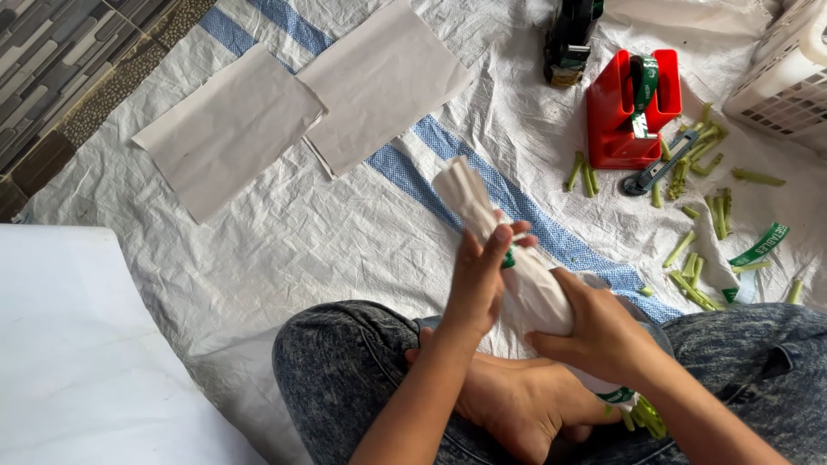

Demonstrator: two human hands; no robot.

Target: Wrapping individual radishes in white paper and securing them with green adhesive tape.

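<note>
A bundle wrapped in white paper (527, 280) lies slanted across my lap, its folded top end pointing up-left. Green stalk ends (646, 418) stick out of its lower end near my foot. My left hand (478, 280) presses on the wrap's upper part, thumb by a strip of green tape. My right hand (599, 331) grips the wrap's lower, thicker part from the right. I sit cross-legged in dark jeans on a white woven sheet (327, 232).
Two white paper sheets (228, 129) (379, 82) lie at upper left. A red tape dispenser (631, 108) with green tape, a utility knife (659, 164), several cut green stem pieces (702, 215), a dark object (568, 39) and a white basket (784, 73) sit upper right.
</note>
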